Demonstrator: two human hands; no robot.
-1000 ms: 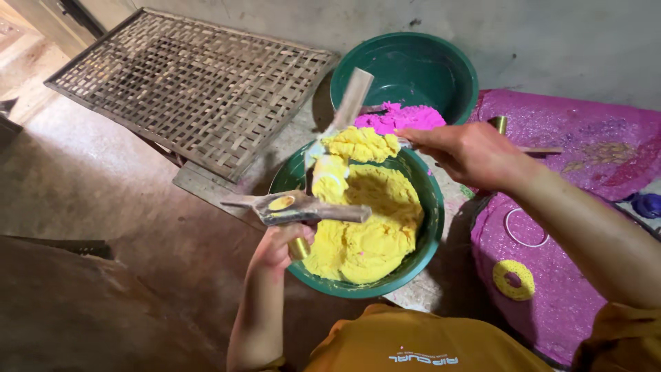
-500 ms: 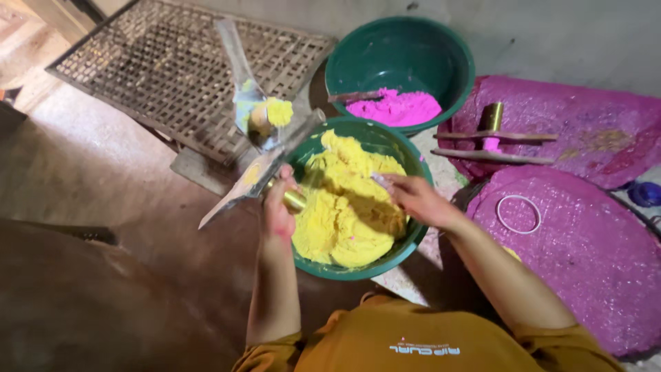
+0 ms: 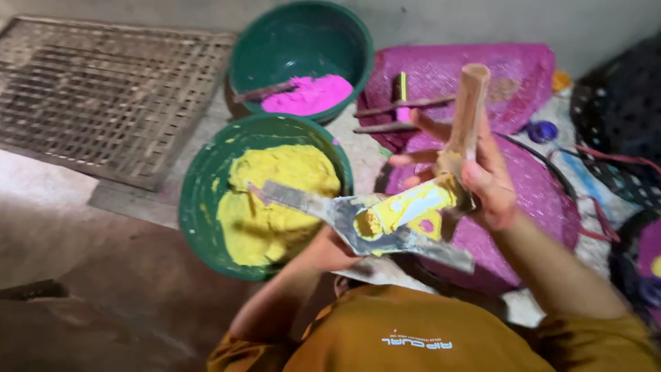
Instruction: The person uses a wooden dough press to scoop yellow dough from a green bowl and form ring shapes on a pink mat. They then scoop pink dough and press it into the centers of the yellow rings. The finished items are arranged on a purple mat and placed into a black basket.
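My right hand (image 3: 482, 176) grips a yellow-smeared tube tool (image 3: 406, 207) by its wooden handle (image 3: 469, 103), with some fingers spread. The tube's open end, packed with yellow paste, rests against a flat metal blade (image 3: 310, 201). My left hand (image 3: 325, 252) holds that blade from below and is mostly hidden by it. Both hands are just right of a green bowl (image 3: 198, 186) full of yellow paste (image 3: 265, 207).
A second green bowl (image 3: 358, 48) with pink paste (image 3: 308, 93) and a stick in it stands behind. Pink woven mats (image 3: 527, 76) lie to the right with sticks (image 3: 406, 107) and a small blue lump (image 3: 542, 129). A slatted rack (image 3: 103, 96) lies at the left.
My right hand left the yellow paste and took the tube tool's handle. Blade and tube came from the bowl's far-left rim to its right side, in front of me.
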